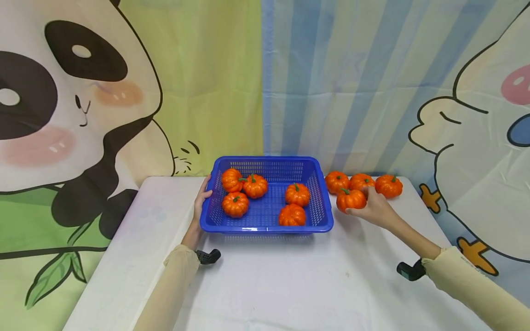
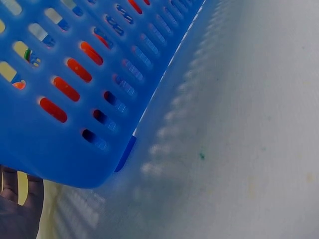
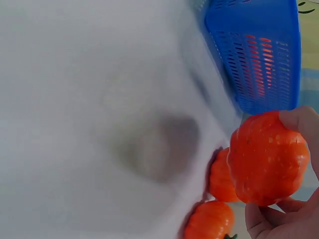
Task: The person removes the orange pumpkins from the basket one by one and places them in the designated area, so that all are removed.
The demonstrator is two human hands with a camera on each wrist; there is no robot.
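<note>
My right hand (image 1: 376,209) grips a small orange pumpkin (image 1: 351,200) between thumb and fingers, just right of the blue basket (image 1: 265,229). In the right wrist view, the held pumpkin (image 3: 269,159) is raised over the table, its shadow cast on the white cloth. At the basket's left side, my left hand (image 1: 200,200) holds the rim, with the thumb at its edge. The left wrist view catches only part of the left hand (image 2: 20,206) beside the perforated basket wall (image 2: 70,144). Inside lie several pumpkins, three at the left and two at the right (image 1: 297,195).
Three more pumpkins sit in a row at the table's back right: one beside the basket (image 1: 336,182), a middle one (image 1: 361,180) partly hidden, and one at the right end (image 1: 389,186). A white cloth covers the table (image 1: 281,280). Behind it hangs a cartoon-printed curtain (image 1: 215,82).
</note>
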